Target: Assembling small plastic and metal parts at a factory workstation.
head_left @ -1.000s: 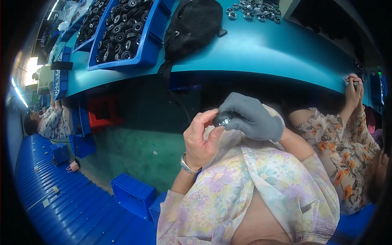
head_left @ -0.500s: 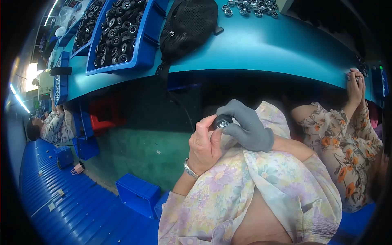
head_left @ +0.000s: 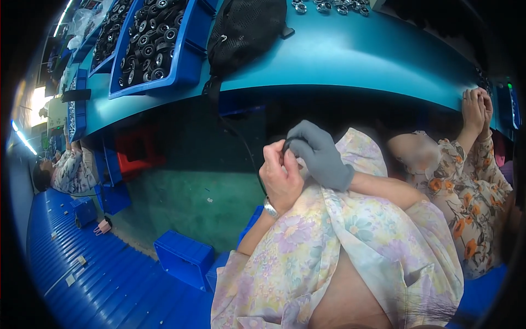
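In front of my chest both hands hold a small black wheel (head_left: 287,145). Fingers now cover most of it; half a second ago a silvery hub showed. My left hand (head_left: 280,176), bare with a silver band at the wrist, pinches it from the left with fingertips and thumb. From the right, my right hand (head_left: 322,157) in a grey glove has its fingers curled over the wheel, thumb tucked in. The two hands meet around it, above my lap.
Ahead runs a blue-green bench (head_left: 350,63). On it stand a blue bin (head_left: 186,71) full of black wheels, a black mesh bag (head_left: 246,38) and several silvery parts (head_left: 342,8). A co-worker's hands (head_left: 476,109) are at right. An upturned-looking blue crate (head_left: 183,257) lies at lower left.
Both hands have risen slightly and closed further around the wheel, hiding its silvery side. The gloved hand has tilted over it. The whole view has shifted a little.
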Motion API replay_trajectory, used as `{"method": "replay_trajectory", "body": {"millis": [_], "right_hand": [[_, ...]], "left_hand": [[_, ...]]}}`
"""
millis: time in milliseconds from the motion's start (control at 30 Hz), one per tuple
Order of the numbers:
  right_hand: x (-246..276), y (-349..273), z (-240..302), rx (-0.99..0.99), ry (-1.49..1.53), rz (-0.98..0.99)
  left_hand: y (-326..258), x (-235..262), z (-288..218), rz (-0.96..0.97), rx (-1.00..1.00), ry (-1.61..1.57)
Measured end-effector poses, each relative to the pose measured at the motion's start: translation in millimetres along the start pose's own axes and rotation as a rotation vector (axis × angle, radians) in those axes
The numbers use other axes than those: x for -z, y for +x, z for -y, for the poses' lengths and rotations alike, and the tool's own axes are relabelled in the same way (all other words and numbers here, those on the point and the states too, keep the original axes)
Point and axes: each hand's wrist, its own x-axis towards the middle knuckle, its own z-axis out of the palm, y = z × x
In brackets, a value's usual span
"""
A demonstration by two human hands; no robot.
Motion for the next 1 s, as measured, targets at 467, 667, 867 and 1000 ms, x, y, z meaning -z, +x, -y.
{"method": "replay_trajectory", "body": {"millis": [467,667,867,1000], "right_hand": [[20,1,-5,0.040,-0.047,0.122],[18,-4,-6,0.154,-0.203,0.089],[18,-7,-1,0.133,-0.318,0.048],[30,-8,-1,-0.195,0.214,0.137]], "left_hand": [[7,12,2,0.209,0.126,-0.314],[-5,6,4,0.188,0.177,-0.258],[-3,6,4,0.205,0.256,-0.376],[9,19,12,0.351,0.436,-0.718]]}}
